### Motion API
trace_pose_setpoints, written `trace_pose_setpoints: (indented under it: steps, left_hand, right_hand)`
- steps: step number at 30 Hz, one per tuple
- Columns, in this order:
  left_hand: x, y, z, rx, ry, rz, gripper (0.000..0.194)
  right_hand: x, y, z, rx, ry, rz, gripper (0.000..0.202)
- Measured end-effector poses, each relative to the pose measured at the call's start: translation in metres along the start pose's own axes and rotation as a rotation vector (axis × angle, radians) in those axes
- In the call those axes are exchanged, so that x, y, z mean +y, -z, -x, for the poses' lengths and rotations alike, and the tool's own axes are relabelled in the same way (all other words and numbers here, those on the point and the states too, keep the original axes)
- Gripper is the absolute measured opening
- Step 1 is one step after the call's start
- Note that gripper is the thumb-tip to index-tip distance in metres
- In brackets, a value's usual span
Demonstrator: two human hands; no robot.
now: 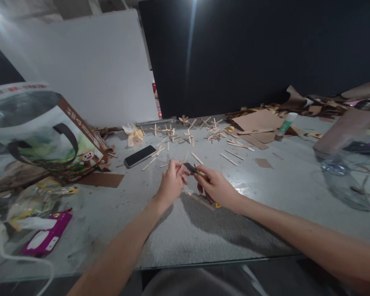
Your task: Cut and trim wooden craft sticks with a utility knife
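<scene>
My left hand (171, 183) pinches a thin wooden stick (186, 157), which points up past the fingertips. Closed around a box cutter with a dark blade end (190, 167) and yellow parts is my right hand (217, 186). The blade end lies close to the left fingertips, beside the stick; whether it touches the wood I cannot tell. Below both hands, a flat wooden stick (201, 201) rests on the grey table (172, 242). Beyond them lie loose sticks (197, 158) and several small crossed-stick pieces (189, 136).
A phone (139, 156) lies left of the sticks. Farther left stand a large printed bag (52, 135) and a purple tissue pack (47, 234). Cardboard sheets (255, 121) and a glue stick (286, 124) are at back right. A clear plastic container (342, 176) is at far right.
</scene>
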State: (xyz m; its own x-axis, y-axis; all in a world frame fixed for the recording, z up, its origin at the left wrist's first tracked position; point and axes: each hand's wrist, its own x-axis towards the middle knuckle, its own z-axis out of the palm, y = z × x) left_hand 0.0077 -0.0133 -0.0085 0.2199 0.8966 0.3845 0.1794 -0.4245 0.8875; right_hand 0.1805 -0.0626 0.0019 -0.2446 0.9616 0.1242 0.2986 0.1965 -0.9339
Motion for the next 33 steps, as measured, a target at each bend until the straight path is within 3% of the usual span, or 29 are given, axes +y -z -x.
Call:
trace_pose_setpoints:
  steps: [16,33]
  left_hand:
    - [0.0016,-0.0092,0.0005,0.058,0.050,0.199,0.044]
    - [0.0011,-0.0095,-0.0011,0.042,0.126,0.326,0.041]
  right_hand:
    - [0.0039,-0.0088,-0.0040,-0.042,-0.044,-0.335,0.036]
    - [0.0048,-0.0064,-0.0071,-0.142,-0.131,-0.590,0.044]
